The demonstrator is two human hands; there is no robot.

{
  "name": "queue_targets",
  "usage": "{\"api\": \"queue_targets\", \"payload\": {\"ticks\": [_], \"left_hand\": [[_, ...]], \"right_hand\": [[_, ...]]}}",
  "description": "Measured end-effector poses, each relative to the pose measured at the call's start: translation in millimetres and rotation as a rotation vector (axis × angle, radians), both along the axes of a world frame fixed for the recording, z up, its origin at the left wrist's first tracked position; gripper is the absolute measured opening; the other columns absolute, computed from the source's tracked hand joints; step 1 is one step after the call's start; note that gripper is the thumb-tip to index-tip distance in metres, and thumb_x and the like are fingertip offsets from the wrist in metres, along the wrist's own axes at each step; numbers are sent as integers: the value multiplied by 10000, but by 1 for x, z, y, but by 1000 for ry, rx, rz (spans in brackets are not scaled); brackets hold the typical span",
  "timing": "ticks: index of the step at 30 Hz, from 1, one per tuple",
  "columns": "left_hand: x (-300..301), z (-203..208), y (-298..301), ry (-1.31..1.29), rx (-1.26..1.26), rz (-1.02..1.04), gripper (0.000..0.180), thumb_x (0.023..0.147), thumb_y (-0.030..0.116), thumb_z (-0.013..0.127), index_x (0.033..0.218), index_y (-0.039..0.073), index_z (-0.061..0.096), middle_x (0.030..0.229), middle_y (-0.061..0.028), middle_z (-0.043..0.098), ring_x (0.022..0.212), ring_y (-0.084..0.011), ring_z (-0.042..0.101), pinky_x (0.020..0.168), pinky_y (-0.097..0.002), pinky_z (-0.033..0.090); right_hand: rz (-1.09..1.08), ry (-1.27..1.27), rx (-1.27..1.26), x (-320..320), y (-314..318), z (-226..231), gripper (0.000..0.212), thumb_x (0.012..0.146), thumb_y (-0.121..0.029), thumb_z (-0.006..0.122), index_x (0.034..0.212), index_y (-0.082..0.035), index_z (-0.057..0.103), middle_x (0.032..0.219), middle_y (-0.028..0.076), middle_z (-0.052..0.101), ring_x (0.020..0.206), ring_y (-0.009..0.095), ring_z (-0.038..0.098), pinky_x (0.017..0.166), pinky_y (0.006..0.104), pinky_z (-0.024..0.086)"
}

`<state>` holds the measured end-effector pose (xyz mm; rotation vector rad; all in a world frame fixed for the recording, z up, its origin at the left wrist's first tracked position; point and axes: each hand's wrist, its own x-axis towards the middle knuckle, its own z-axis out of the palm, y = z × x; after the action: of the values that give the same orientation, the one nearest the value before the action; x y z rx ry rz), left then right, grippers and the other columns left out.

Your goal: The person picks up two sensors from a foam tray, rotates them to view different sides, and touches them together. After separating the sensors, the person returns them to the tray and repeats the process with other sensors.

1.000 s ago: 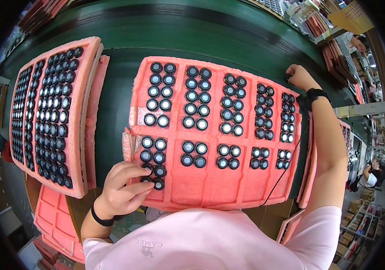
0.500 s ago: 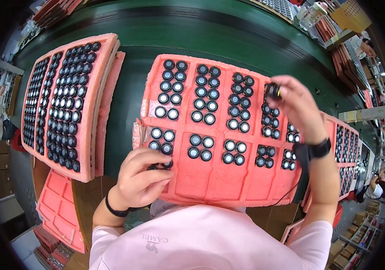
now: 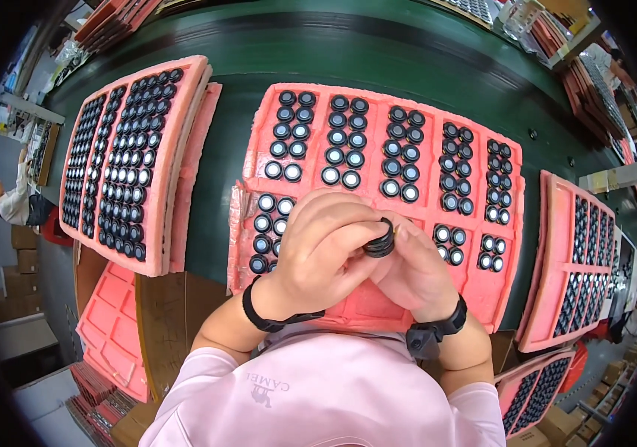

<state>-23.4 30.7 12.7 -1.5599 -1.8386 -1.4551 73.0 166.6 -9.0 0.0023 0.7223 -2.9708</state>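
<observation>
My two hands meet over the near middle of a pink foam tray [image 3: 259,164]. Pinched in my left hand [image 3: 326,246] are short black ribbed cylinders [image 3: 379,240], which look stacked; fingers hide how many. My right hand [image 3: 417,272] closes on them from the other side, its thumb against their edge. Around the hands, the tray's compartments hold paired rows of black round parts [image 3: 347,138] with pale shiny tops. A smaller group of these parts [image 3: 449,242] sits right of my right hand. My hands cover part of the middle row of compartments.
On the left stands a stack of filled pink trays [image 3: 150,257]; another filled tray [image 3: 546,261] is on the right. Below the left stack leans a pink tray [image 3: 113,328]. A green work surface [image 3: 288,52] runs behind. Another person [image 3: 16,194] works at far left.
My right hand has come down from the tray's far right and met my left hand, which moved rightward and up from the left edge. The black cylinders are now between both hands.
</observation>
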Motion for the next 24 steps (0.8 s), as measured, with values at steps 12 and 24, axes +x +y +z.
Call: {"api": "queue_targets", "payload": {"ticks": [12, 24], "left_hand": [[3, 0, 1, -314, -127, -94, 425, 607, 5, 797, 1009, 4, 658, 943, -119, 629, 912, -282, 617, 837, -415, 484], [-3, 4, 0, -235, -192, -52, 401, 587, -31, 764, 975, 8, 675, 944, -100, 617, 860, -294, 609, 784, -411, 476]], "right_hand": [[-29, -77, 164, 7, 5, -6, 519, 917, -364, 642, 1271, -19, 484, 1060, 133, 603, 989, 236, 598, 866, 347, 488], [-62, -40, 420, 9, 15, -2, 460, 904, -184, 664, 1279, 2, 473, 1139, 78, 585, 1061, 174, 578, 911, 322, 471]]}}
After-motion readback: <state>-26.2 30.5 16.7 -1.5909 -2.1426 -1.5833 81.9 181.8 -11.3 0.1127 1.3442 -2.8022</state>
